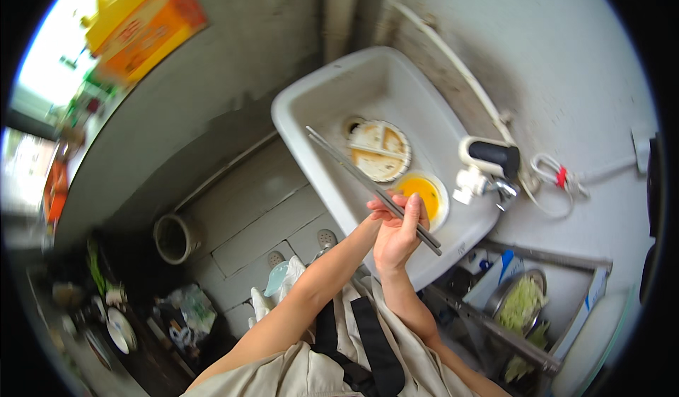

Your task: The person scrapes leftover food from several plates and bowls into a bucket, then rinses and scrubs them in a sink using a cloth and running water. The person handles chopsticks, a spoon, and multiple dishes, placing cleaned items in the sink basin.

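A pair of grey metal chopsticks [353, 170] lies slantwise across my right hand [397, 244], with the thumb pressed along them. My left hand [374, 226] meets the right one from the left and is mostly hidden behind it; its grip cannot be made out. Both hands are above the near side of a white sink [305, 145]. Just beyond them in the sink, partly covered by my fingers, stands a white bowl [444, 198] of orange-yellow liquid. A round, white divided plate [383, 172] with brownish residue lies by the drain hole [353, 126].
A tap [490, 155] overhangs the sink's right side, below a white pipe [451, 60]. Lower right, a metal bowl [522, 299] of chopped greens sits within a metal frame [493, 320]. A bucket [174, 239] stands on the tiled floor [260, 222]. A yellow jug [140, 25] rests on a ledge.
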Available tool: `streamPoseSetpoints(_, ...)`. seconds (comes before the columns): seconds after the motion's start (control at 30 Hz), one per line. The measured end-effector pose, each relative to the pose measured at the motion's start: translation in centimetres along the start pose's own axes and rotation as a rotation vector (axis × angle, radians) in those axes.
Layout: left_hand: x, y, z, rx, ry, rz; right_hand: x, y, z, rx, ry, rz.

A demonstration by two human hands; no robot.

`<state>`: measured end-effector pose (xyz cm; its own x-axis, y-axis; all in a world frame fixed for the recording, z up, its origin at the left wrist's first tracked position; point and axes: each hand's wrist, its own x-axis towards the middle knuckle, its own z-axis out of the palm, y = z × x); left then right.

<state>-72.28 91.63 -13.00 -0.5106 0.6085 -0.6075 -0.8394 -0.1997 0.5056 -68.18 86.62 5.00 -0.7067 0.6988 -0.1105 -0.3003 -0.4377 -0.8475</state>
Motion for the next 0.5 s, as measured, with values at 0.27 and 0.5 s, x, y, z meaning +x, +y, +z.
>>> streamPoseSetpoints(0.27,-21.1,12.4,-18.5,-0.275,0.272,0.492,-7.4,6.8,12.0,-0.023,-0.520,0.357)
streamPoseSetpoints(0.5,-41.6,9.8,-36.4,-1.030,0.345,1.098,-22.0,16.0,21.1,-0.020,-0.811,0.617)
